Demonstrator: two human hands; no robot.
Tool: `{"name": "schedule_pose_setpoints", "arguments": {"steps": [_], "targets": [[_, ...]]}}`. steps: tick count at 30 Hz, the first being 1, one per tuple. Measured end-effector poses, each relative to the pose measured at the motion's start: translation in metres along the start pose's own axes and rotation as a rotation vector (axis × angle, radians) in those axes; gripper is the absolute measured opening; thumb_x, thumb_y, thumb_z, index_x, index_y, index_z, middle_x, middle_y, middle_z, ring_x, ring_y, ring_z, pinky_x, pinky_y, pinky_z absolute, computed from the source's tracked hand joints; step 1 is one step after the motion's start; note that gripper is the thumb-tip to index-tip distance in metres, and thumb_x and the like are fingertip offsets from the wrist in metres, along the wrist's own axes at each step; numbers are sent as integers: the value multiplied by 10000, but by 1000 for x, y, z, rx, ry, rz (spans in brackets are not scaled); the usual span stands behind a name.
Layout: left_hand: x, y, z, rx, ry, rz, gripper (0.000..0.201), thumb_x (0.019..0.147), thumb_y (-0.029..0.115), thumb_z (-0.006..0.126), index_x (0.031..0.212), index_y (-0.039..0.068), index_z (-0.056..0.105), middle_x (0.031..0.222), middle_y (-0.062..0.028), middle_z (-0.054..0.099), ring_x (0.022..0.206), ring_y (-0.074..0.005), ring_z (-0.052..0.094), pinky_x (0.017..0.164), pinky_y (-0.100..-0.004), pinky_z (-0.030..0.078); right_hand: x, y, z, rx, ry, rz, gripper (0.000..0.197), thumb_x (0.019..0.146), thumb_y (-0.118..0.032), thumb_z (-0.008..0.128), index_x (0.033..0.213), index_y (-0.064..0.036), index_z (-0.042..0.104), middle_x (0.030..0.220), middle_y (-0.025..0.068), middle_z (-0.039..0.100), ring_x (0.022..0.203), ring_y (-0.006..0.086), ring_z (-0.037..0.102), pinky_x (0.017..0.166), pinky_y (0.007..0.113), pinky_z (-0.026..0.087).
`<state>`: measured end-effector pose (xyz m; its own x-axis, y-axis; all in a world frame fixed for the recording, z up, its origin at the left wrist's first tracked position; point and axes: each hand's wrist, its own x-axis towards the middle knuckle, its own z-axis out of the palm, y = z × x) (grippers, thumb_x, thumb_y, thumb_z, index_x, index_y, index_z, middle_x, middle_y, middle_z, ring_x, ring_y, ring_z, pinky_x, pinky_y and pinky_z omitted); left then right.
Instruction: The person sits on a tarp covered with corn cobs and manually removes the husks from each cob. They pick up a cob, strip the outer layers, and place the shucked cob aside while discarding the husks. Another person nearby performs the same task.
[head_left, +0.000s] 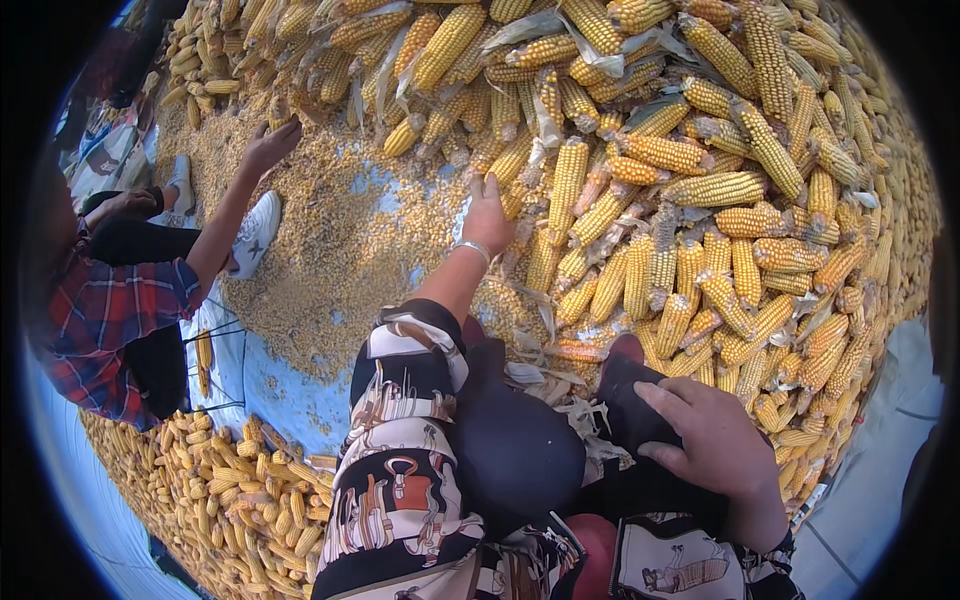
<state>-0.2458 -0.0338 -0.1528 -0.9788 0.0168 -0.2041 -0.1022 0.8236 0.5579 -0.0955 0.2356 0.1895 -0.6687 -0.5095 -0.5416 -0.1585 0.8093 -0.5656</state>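
Note:
My left hand (487, 218) reaches forward to the near edge of the corn pile, its fingers curled against a yellow corn cob (514, 160). Part of that grip is hidden by the back of the hand. A bracelet (471, 249) circles my left wrist. My right hand (715, 435) lies on my dark-clad right knee (632, 405), fingers apart and holding nothing. Husked cobs with bits of dry husk are heaped in front of me and to the right. Loose kernels (310, 270) spread over a pale blue sheet to the left of my left hand.
At the left sits another person in a plaid shirt (125, 305), one hand (270, 145) stretched over the kernels and a white shoe (257, 235) among them. A second heap of cobs (240, 490) lies at lower left. Pale sheeting (880, 440) borders the pile at right.

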Motion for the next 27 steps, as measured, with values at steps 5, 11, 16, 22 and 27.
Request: {"name": "schedule_pose_setpoints", "arguments": {"steps": [5,11,16,22,27], "targets": [[29,39,12,27,-22,-267,1009,673,145,805,1478,8,212,1389,-324,331,1118,-467,551,966,-424,479,3,7,-8,16,27,86,652,722,-263,787,1293,-67,541,1128,175,605,987,364,611,826,424,504],[7,8,-8,-56,-202,-186,1040,646,213,861,1449,-21,244,1346,-318,390,1114,-469,549,971,-439,467,4,17,-20,-3,21,173,652,729,-272,783,1298,-63,541,1125,155,597,1006,337,602,838,429,498],[7,6,1,-40,23,-188,907,653,298,865,1365,-43,419,1355,-320,413,1184,-467,501,981,-439,459,9,10,-21,45,21,113,644,732,-267,778,1295,-61,544,1134,154,596,1000,338,607,832,426,499],[38,-8,-19,-50,-82,-268,609,708,292,806,1188,-29,611,1043,-256,668,950,-379,660,857,-416,515,2,3,-10,-17,9,143,645,729,-260,779,1297,-67,544,1127,151,597,997,341,609,823,420,500],[-1,-32,-21,-688,-227,-448,337,780,243,772,978,-21,706,900,-95,694,753,-149,639,707,-300,502,-13,-2,-7,-14,63,76,648,728,-258,780,1299,-67,540,1126,146,597,993,338,609,814,416,500]]}}
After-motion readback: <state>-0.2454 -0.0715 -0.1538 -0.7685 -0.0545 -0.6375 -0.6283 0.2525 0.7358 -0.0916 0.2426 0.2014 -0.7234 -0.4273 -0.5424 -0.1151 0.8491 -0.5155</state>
